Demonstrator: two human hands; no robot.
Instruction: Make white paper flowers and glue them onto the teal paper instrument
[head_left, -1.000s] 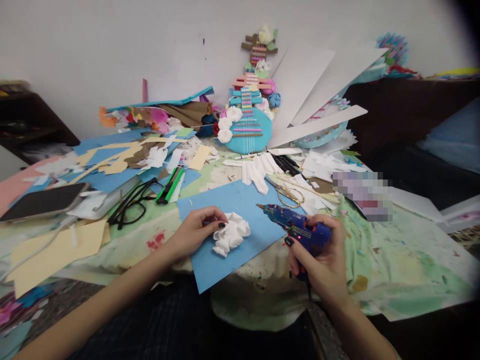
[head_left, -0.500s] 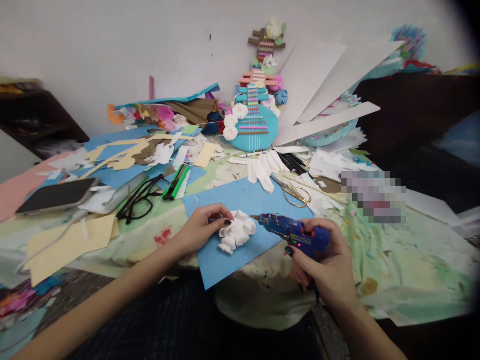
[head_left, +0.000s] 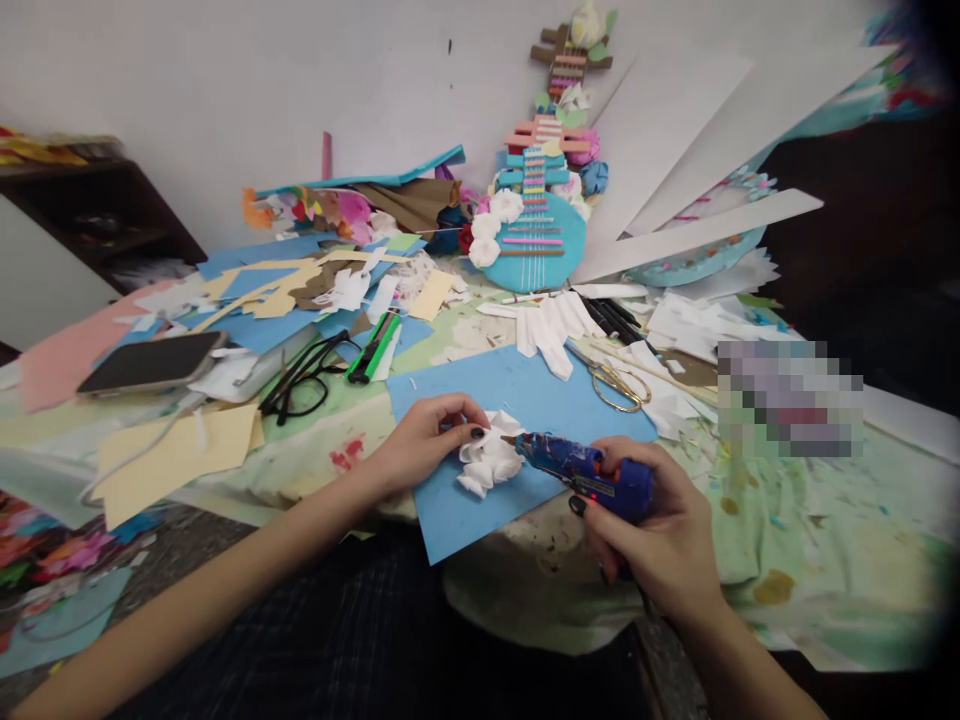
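Note:
My left hand (head_left: 439, 438) pinches the upper left edge of a white crumpled-paper flower (head_left: 489, 470). The flower lies on a blue sheet of paper (head_left: 442, 525) at the table's front edge. In my right hand (head_left: 667, 530) is a blue hot glue gun (head_left: 574, 465), with a small red light showing on its side. Its nozzle points left and is over the flower's upper right part, close to my left fingertips; whether it touches the paper I cannot tell. Gold-handled scissors (head_left: 615, 385) rest at the sheet's far right edge.
White paper strips (head_left: 551, 325) and black pens (head_left: 611, 315) lie behind the sheet. Left are a green cutter (head_left: 373, 348), black glasses (head_left: 307, 378), a phone (head_left: 150, 362) and paper scraps. A turquoise paper guitar (head_left: 532, 245) leans on the wall.
The glue gun's nozzle has moved left, from beside the white flower to over its upper right part. My left hand keeps its pinch. The whole view has turned slightly left.

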